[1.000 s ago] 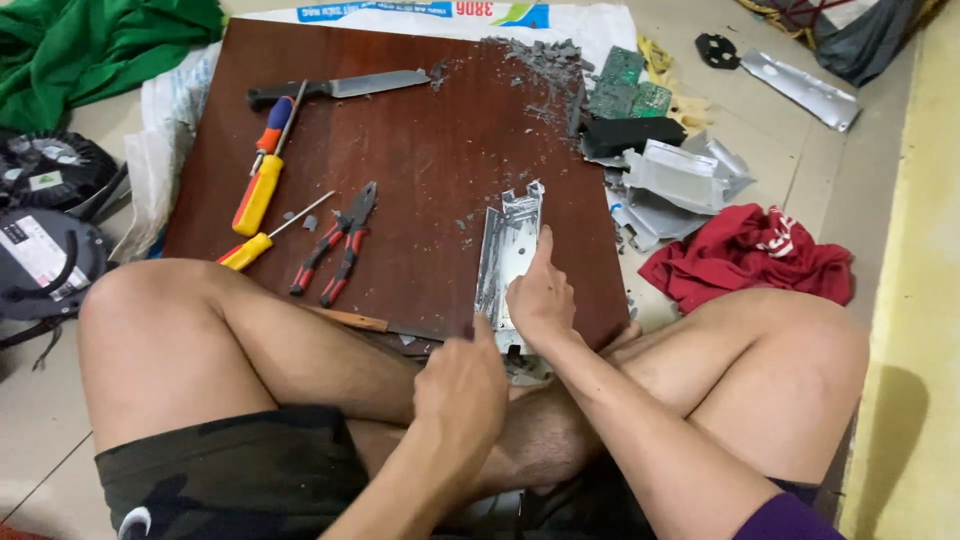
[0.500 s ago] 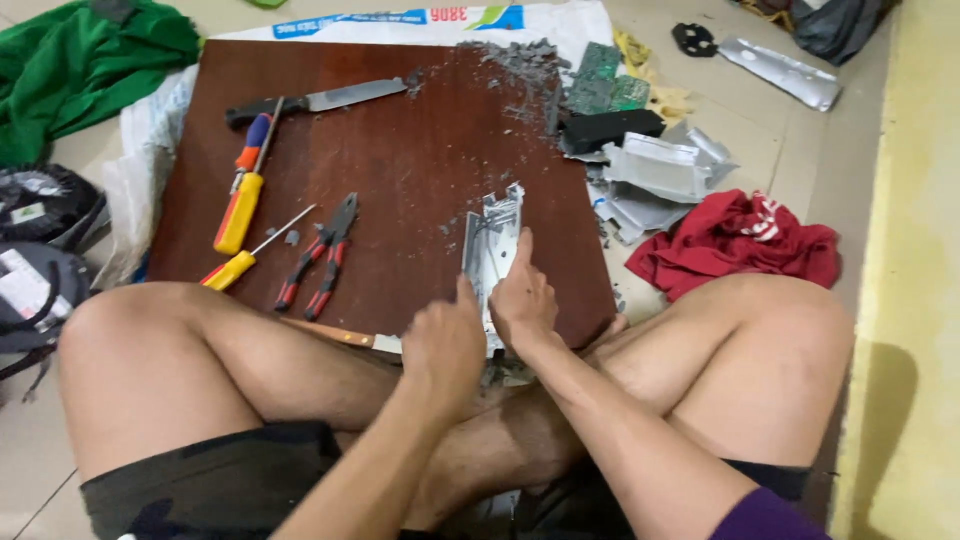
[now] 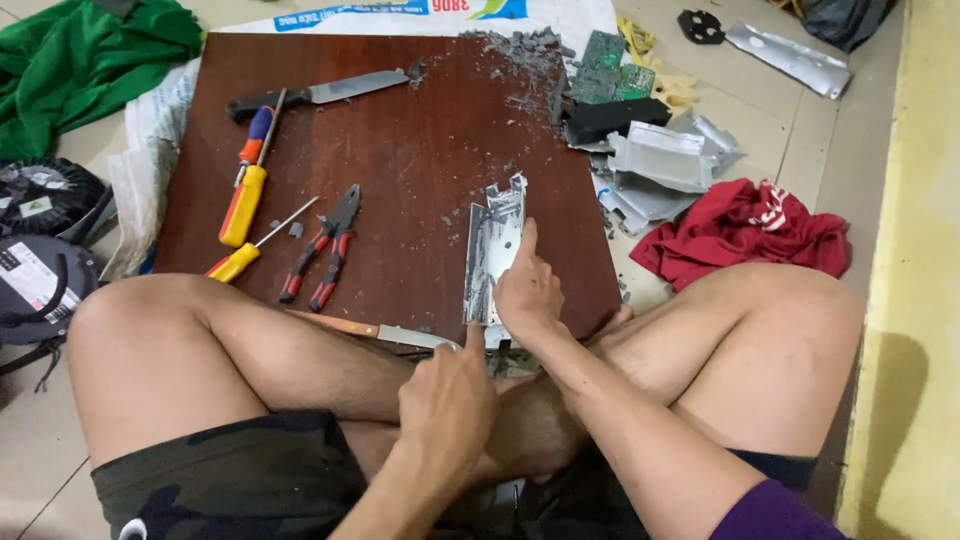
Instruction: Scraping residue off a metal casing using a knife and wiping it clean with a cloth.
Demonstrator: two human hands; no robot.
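Observation:
A bent grey metal bracket [image 3: 497,235] lies lengthwise on the near right part of a dark brown wooden board [image 3: 420,140]. My right hand [image 3: 527,295] lies over its near half and holds it down, index finger stretched along its right edge. My left hand [image 3: 450,400] is curled into a fist just below the bracket's near end, thumb up against it; whatever is inside the fist is hidden. A wooden-handled blade [image 3: 365,329] lies along the board's near edge, its tip pointing at my left thumb. My crossed bare legs frame the board.
On the board's left lie red-handled pliers [image 3: 325,250], two yellow-handled screwdrivers [image 3: 245,200], and a black-handled knife [image 3: 320,92] at the far edge. Grey debris, circuit boards [image 3: 612,68] and metal casings [image 3: 665,160] sit at the right, with a red cloth [image 3: 745,228] and a green cloth [image 3: 85,55].
The view has shifted a little. My left hand has crept up closer to the bracket's near end. My right hand stays on the bracket.

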